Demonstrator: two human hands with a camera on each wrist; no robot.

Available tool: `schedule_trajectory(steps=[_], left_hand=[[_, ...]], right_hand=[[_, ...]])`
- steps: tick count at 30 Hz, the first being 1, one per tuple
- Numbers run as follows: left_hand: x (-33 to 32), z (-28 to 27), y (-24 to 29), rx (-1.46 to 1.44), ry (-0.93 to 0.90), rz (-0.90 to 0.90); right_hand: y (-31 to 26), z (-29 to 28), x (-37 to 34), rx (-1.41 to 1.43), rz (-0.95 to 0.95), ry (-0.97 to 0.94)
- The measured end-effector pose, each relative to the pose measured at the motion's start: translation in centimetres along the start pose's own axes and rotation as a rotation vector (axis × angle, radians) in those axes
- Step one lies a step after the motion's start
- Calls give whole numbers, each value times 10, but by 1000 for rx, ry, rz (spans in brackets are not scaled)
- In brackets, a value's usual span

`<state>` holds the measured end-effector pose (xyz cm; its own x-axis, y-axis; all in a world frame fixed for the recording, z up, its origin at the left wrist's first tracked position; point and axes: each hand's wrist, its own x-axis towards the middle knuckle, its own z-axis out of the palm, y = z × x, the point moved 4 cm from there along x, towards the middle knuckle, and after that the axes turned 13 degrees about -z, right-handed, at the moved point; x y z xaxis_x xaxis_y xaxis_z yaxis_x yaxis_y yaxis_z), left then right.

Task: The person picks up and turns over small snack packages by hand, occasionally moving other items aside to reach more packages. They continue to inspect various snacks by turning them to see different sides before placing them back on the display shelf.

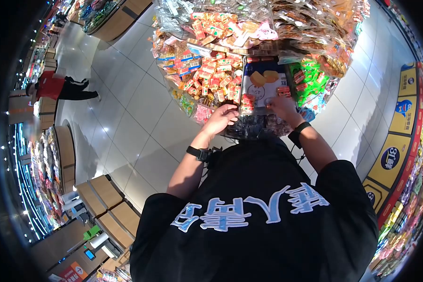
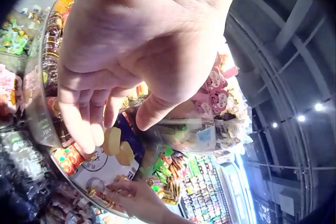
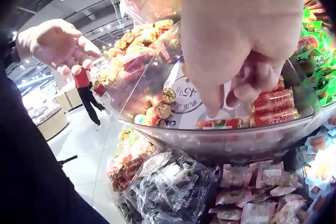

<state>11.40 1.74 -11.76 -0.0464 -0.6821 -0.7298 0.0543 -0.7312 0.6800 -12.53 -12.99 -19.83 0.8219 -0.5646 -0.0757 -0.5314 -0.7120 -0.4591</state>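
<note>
My right hand [image 1: 284, 110] reaches into a clear-walled bin, thumb and curled fingers at a red wrapped snack roll [image 3: 220, 123] lying along the front wall, and pinches it. Beside it several red-and-gold rolls [image 3: 273, 108] are stacked. Flat in the bin lies a blue-and-white card [image 1: 261, 82] picturing yellow biscuits. My left hand [image 1: 222, 120] hovers at the bin's left rim, fingers loosely bent and holding nothing. Its fingertips are close to another small pile of rolls [image 2: 73, 158].
Wrapped sweets in gold and red [image 1: 216, 75] fill the neighbouring bin at left; green packets [image 1: 310, 80] lie at right. Dark clear-wrapped packets [image 3: 173, 187] sit in a lower tier. A person in a red top [image 1: 51, 86] is farther off at left. Yellow-fronted shelves [image 1: 392, 157] stand at right.
</note>
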Motion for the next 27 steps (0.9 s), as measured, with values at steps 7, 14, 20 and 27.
schedule_trajectory(steps=[7, 14, 20, 27], left_hand=[[4, -4, -7, -51, -6, -9], [2, -6, -10, -78, -2, -23], [2, -10, -12, -88, 12, -28], [11, 5, -10, -129, -52, 0]], right_hand=[[-32, 6, 22, 54, 32, 125], [-54, 26, 60, 311, 258, 182], [-28, 56, 55, 482, 257, 308], [-19, 21, 32, 1177, 342, 335]])
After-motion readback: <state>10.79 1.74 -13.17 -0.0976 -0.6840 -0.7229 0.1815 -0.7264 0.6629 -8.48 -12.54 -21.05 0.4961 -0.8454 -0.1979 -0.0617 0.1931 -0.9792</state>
